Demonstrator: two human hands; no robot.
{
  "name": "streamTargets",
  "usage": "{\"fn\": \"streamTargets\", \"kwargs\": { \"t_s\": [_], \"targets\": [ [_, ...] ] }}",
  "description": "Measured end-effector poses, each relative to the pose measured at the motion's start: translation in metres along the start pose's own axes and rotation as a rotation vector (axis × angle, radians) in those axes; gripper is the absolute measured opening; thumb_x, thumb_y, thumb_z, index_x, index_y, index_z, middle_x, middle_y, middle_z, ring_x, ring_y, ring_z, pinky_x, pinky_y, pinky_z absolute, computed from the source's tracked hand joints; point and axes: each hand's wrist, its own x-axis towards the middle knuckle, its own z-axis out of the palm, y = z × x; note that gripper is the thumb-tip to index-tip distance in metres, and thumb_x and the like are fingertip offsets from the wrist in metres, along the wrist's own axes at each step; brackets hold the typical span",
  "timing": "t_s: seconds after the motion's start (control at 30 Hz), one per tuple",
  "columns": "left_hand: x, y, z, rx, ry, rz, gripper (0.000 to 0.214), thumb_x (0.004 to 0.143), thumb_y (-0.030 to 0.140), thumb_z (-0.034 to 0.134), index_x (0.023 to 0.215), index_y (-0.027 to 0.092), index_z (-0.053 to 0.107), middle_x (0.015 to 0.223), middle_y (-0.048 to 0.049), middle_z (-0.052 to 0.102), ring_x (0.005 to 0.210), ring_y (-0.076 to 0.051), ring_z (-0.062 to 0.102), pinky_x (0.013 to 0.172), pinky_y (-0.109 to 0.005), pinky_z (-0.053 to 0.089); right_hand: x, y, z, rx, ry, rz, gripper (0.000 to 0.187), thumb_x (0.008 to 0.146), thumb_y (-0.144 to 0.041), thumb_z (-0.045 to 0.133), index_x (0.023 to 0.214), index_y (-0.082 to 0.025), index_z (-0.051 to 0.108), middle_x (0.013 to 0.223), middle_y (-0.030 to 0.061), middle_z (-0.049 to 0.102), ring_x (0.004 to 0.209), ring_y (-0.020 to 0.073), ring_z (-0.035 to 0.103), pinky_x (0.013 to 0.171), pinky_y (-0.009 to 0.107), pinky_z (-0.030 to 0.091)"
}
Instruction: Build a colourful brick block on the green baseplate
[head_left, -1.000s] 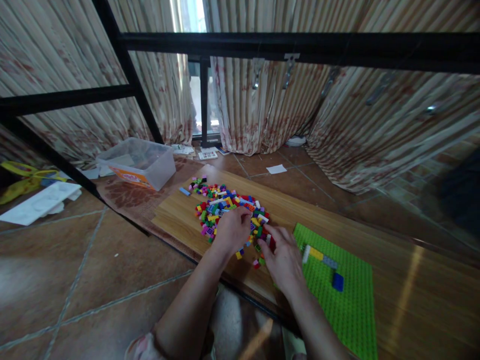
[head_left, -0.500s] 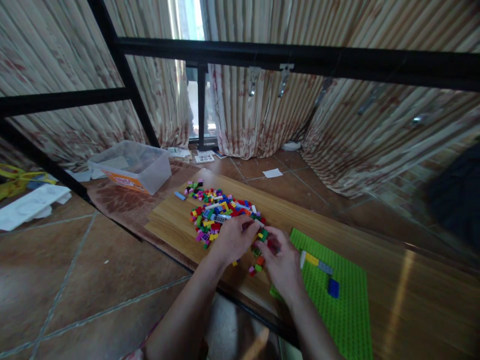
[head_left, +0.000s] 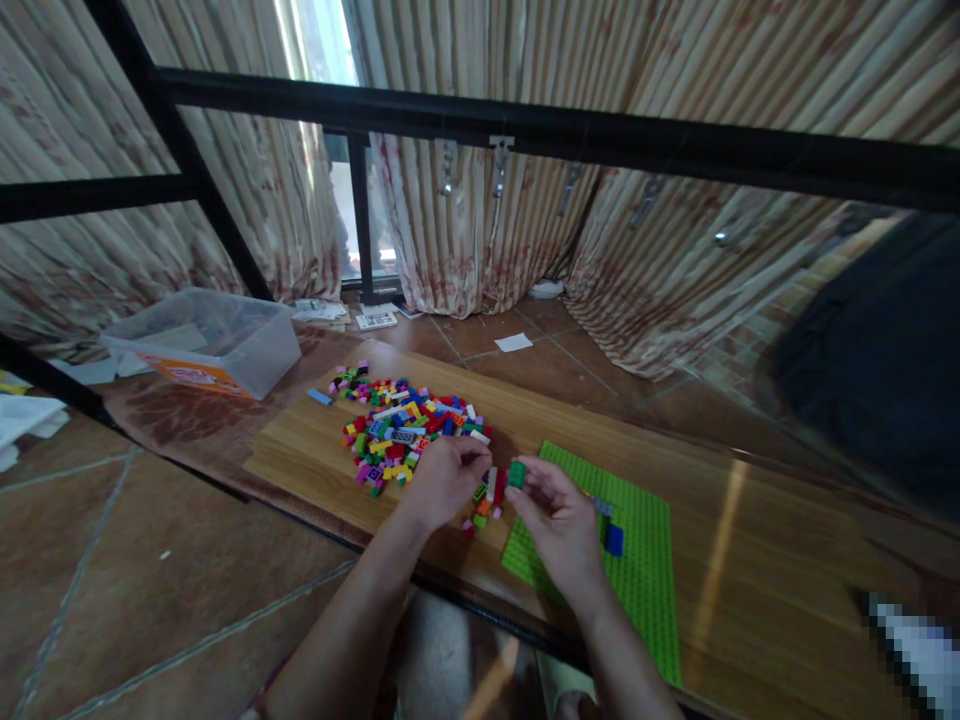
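My right hand (head_left: 561, 515) pinches a green toy brick (head_left: 516, 474) between thumb and fingers, just left of the green baseplate (head_left: 645, 590). Left of it, my left hand (head_left: 444, 482) has thumb and forefinger pressed together at the edge of the brick pile (head_left: 397, 420); whatever they hold, if anything, is hidden. On the baseplate sit a blue brick (head_left: 614, 540) and a grey brick (head_left: 602, 506), partly behind my right hand. Several loose bricks, among them an orange brick (head_left: 484, 508), lie between my hands.
The wooden board (head_left: 585, 415) carries pile and baseplate. A light blue brick (head_left: 319, 397) lies apart at its left. Beyond stands a clear plastic box (head_left: 262, 350) with an orange label. A black metal bar (head_left: 420, 110) crosses in front of the curtains. A dark rounded shape (head_left: 885, 350) fills the right.
My hands have drawn apart, and the green brick is now in my right hand alone. The view has turned right, so everything sits further left in the picture.
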Motion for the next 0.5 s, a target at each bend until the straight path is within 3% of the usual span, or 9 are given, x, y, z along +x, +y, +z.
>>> {"fn": "streamTargets", "kwargs": {
  "t_s": [0.13, 0.27, 0.4, 0.5],
  "targets": [
    [-0.001, -0.002, 0.006, 0.392, 0.033, 0.042, 0.023, 0.085, 0.015, 0.049, 0.079, 0.019, 0.071, 0.075, -0.0019, 0.069, 0.070, -0.015, 0.060, 0.068, -0.024, 0.045, 0.000, 0.003, -0.021, 0.030, 0.113, 0.050, 0.032, 0.073, -0.032, 0.069, 0.104, -0.022, 0.067, 0.096, 0.0046, 0.073, 0.088, 0.0189, 0.067, 0.083, 0.038, 0.053],
    [-0.001, -0.004, 0.015, 0.634, 0.033, 0.035, 0.025, 0.086, 0.014, 0.048, 0.092, 0.019, 0.072, 0.094, -0.0071, 0.071, 0.083, -0.018, 0.065, 0.078, -0.028, 0.048, 0.002, 0.005, -0.060, 0.074, 0.242, 0.130, 0.032, 0.069, -0.034, 0.072, 0.100, -0.024, 0.072, 0.089, 0.0019, 0.072, 0.078, 0.0173, 0.067, 0.076, 0.037, 0.054],
    [-0.001, 0.000, 0.020, 0.696, 0.014, 0.039, 0.025, 0.085, 0.011, 0.048, 0.090, 0.018, 0.071, 0.100, -0.0081, 0.069, 0.087, -0.019, 0.066, 0.080, -0.027, 0.049, 0.000, 0.006, -0.111, 0.064, 0.385, 0.165, 0.040, 0.065, -0.035, 0.077, 0.103, -0.023, 0.072, 0.094, 0.0044, 0.073, 0.081, 0.0189, 0.068, 0.077, 0.038, 0.054],
    [0.000, 0.004, 0.023, 0.650, 0.043, 0.062, 0.026, 0.084, 0.009, 0.048, 0.092, 0.019, 0.070, 0.102, -0.0072, 0.068, 0.087, -0.018, 0.065, 0.081, -0.027, 0.048, -0.004, 0.006, -0.138, -0.004, 0.393, 0.198, 0.041, 0.062, -0.033, 0.079, 0.101, -0.023, 0.072, 0.094, 0.0048, 0.074, 0.081, 0.0182, 0.067, 0.078, 0.037, 0.054]
  ]
}}
